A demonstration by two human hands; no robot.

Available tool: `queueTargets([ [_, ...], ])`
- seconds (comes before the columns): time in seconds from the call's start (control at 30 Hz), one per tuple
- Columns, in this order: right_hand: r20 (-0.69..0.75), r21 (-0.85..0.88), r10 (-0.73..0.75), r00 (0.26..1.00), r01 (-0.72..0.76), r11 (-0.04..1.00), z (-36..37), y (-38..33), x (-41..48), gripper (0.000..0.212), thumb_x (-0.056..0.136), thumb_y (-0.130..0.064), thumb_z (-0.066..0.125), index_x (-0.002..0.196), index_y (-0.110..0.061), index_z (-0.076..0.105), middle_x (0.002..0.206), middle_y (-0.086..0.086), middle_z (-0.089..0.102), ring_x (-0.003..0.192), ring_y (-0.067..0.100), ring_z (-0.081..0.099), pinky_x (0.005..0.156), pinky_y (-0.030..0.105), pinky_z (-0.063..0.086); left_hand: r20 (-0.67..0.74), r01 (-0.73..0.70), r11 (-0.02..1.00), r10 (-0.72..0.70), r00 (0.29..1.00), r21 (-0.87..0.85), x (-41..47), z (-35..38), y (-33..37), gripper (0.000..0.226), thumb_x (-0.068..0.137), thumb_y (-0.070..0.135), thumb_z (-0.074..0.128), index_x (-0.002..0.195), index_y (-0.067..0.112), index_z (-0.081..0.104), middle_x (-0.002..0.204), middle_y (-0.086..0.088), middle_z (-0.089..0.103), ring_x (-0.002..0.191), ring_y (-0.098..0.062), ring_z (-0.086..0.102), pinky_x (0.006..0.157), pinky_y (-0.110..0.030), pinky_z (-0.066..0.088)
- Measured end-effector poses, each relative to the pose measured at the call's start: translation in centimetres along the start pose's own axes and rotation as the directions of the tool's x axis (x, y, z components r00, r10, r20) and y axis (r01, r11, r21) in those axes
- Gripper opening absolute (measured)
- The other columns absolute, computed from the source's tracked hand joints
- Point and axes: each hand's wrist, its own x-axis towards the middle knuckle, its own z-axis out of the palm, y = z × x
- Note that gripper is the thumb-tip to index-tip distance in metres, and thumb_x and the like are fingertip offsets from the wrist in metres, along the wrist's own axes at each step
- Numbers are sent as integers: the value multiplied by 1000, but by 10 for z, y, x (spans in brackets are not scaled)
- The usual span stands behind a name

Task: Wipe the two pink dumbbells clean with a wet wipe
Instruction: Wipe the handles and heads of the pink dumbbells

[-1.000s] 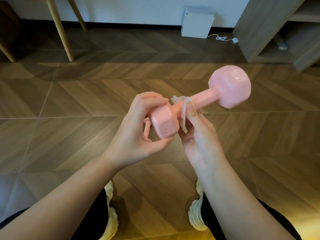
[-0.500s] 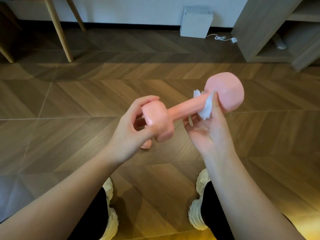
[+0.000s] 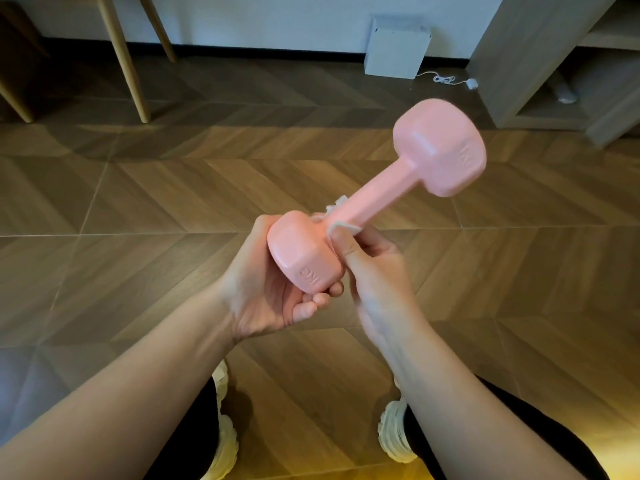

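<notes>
While the pink dumbbell [image 3: 377, 199] is held in mid-air above the wooden floor [image 3: 138, 202], its near head is cupped from the left and from below by the left hand [image 3: 263, 292], whose fingers [image 3: 311, 303] are curled under that head. Its handle is tilted up and away toward the right, with the far head highest. The wet wipe [image 3: 341, 226] is wrapped round the handle just beside the near head and is pinched there by the right hand [image 3: 374, 275], fingers curled round handle and wipe together; only small white edges of the wipe are seen. The right wrist is blurred. An embossed marking is seen on the near head but cannot be read. Below the arms, two white chunky shoes [image 3: 225, 441] are planted on the floor. Against the far wall a white box [image 3: 394, 50] is set, with a white cable [image 3: 446, 79] beside it; a wooden shelf unit [image 3: 519, 64] is seen at far right, and light wooden legs [image 3: 124, 64] at far left.
</notes>
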Motion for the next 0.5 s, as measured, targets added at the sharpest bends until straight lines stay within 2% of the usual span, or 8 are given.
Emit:
queueTargets([
  [0.13, -46, 13, -27, 999, 27, 1000, 2, -1, -1, 35, 66, -33, 76, 99, -20, 76, 94, -3, 77, 76, 0, 66, 59, 16, 51, 23, 22, 999, -22, 1000, -26, -2, -5, 0, 56, 92, 54, 41, 113, 6, 59, 80, -20, 56, 50, -25, 57, 41, -27, 55],
  [0.2, -52, 23, -34, 998, 35, 999, 2, -2, 0, 34, 65, -33, 76, 96, -19, 77, 92, -4, 77, 76, 1, 67, 57, 15, 50, 40, -7, 997, 10, 999, -74, -3, -6, -1, 61, 94, 58, 38, 115, 6, 61, 82, -21, 57, 54, -27, 57, 43, -29, 57],
  [0.27, -66, 54, -21, 998, 25, 998, 1, -3, 2, 33, 63, -34, 76, 93, -21, 77, 98, -4, 77, 87, 3, 70, 66, 16, 53, 35, -124, 991, 126, 991, -50, -2, -6, -3, 57, 95, 59, 37, 118, 15, 64, 85, -23, 60, 60, -30, 57, 48, -33, 59],
  [0.33, -79, 130, 5, 997, 5, 991, -1, -5, 5, 29, 64, -33, 76, 90, -22, 79, 103, -1, 77, 98, 8, 70, 79, 20, 55, -9, -265, 961, 267, 964, 82, 2, -3, -7, 49, 93, 57, 41, 116, 22, 66, 91, -23, 60, 66, -31, 58, 57, -37, 60],
  [0.4, -66, 229, 11, 998, 5, 973, -2, -8, 7, 22, 67, -31, 73, 85, -21, 81, 103, 2, 77, 102, 10, 69, 89, 23, 55, -89, -376, 882, 415, 906, 283, 8, -3, -10, 52, 87, 54, 50, 121, 16, 61, 100, -23, 59, 73, -28, 60, 66, -40, 57],
  [0.43, -58, 277, 10, 998, 7, 961, -3, -10, 8, 19, 70, -30, 71, 83, -21, 82, 103, 4, 76, 102, 11, 69, 91, 24, 55, -101, -429, 809, 505, 857, 402, 10, -3, -12, 56, 84, 52, 54, 121, 11, 56, 104, -20, 58, 77, -25, 59, 68, -42, 55],
  [0.5, -44, 344, 14, 999, 2, 939, -6, -14, 9, 18, 74, -28, 68, 83, -21, 82, 104, 5, 76, 102, 13, 70, 92, 25, 55, -34, -507, 581, 678, 734, 636, 10, -2, -13, 51, 80, 48, 60, 117, 14, 52, 106, 1, 60, 83, -16, 59, 68, -43, 55],
])
